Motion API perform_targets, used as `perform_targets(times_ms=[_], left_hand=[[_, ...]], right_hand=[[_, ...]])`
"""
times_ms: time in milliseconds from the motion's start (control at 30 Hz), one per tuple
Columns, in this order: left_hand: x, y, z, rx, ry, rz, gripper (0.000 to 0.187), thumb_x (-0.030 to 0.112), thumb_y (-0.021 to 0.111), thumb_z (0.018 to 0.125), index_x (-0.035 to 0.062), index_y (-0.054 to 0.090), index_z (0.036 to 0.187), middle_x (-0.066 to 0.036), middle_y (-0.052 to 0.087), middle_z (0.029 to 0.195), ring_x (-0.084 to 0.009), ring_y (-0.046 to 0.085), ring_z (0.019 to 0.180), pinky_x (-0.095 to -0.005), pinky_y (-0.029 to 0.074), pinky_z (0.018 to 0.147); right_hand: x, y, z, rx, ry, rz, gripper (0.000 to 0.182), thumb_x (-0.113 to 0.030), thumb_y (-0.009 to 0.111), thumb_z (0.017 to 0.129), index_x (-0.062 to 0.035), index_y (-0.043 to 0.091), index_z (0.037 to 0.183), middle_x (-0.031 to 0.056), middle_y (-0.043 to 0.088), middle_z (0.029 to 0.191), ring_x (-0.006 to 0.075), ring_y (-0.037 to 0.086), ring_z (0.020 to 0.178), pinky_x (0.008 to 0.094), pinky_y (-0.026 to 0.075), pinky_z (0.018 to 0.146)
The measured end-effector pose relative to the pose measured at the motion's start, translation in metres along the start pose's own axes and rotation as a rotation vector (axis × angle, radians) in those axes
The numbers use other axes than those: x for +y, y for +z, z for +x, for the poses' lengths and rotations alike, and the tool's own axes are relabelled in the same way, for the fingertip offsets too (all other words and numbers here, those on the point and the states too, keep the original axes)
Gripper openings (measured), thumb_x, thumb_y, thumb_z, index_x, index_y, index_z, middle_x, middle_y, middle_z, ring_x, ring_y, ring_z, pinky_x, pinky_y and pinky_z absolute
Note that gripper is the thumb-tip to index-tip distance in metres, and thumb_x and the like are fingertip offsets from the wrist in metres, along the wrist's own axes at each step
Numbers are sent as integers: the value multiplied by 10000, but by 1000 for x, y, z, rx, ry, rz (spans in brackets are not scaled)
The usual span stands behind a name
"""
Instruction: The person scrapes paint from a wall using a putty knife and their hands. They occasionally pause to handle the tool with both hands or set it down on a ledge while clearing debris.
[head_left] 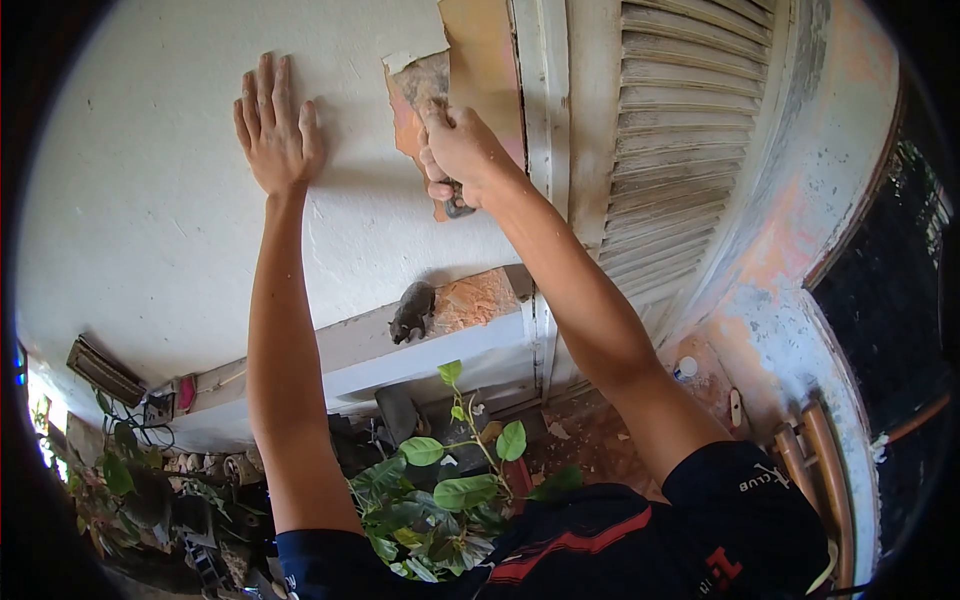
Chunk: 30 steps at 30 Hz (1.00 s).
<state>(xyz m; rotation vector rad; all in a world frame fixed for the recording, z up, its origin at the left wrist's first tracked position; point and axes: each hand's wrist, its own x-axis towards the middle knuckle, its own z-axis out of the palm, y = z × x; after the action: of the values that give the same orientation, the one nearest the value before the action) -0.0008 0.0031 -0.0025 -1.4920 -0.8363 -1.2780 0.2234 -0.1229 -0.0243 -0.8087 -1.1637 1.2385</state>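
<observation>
My left hand (275,135) lies flat on the white painted wall (180,210), fingers stretched upward, holding nothing. Wrapped around the handle of a paint scraper (425,80) is my right hand (465,155). The scraper's wide blade points up and rests against the wall at the edge of the white paint. Around it the paint has come off, leaving a ragged bare patch (485,60) of yellow, pink and orange beside the door frame (545,110). The handle's end sticks out below my fist.
Under my arms runs a ledge (360,335) with a small dark animal figure (412,312) and peeled flakes (475,300) on it. A leafy plant (465,490) stands close below. Right of the patch is a louvred shutter (690,120). Brown pipes (825,490) stand at lower right.
</observation>
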Motion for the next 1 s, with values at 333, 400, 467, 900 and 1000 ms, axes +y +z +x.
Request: perform_targets(times_ms=[333, 400, 467, 900, 1000], left_hand=[[1, -4, 3, -10, -4, -1, 581, 439, 310, 997, 286, 308, 1558, 44, 274, 1628, -190, 202, 1516, -404, 91, 1261], [3, -5, 1, -28, -11, 10, 585, 449, 292, 998, 283, 304, 1560, 42, 271, 1629, -190, 198, 1517, -402, 85, 1262], [2, -4, 3, -28, -6, 24, 586, 441, 288, 997, 278, 310, 1559, 38, 277, 1628, -194, 205, 1516, -401, 85, 1261], [1, -5, 5, -36, -5, 11, 598, 413, 328, 982, 272, 303, 1562, 30, 271, 1631, -195, 188, 1522, -408, 87, 1261], [2, -5, 1, -47, -12, 2, 601, 410, 336, 980, 270, 296, 1564, 32, 264, 1633, -194, 180, 1523, -408, 83, 1262]], right_hand=[[-3, -1, 6, -27, -23, -3, 383, -313, 350, 1087, -100, 386, 771, -56, 267, 578, 75, 212, 446, 282, 244, 382], [2, -1, -1, -1, 36, 1, 379, -305, 353, 1087, -98, 385, 770, -54, 263, 579, 76, 217, 454, 282, 248, 387], [-7, 0, 5, -24, 24, 5, 382, -309, 345, 1089, -95, 390, 775, -52, 265, 576, 75, 216, 451, 281, 252, 388], [-37, 8, 17, -39, -88, -9, 324, -231, 368, 1060, -107, 402, 763, -49, 278, 584, 81, 213, 458, 287, 241, 404], [-32, -2, 12, -52, -57, -3, 310, -205, 375, 1043, -109, 404, 749, -49, 283, 588, 80, 219, 463, 286, 239, 405]])
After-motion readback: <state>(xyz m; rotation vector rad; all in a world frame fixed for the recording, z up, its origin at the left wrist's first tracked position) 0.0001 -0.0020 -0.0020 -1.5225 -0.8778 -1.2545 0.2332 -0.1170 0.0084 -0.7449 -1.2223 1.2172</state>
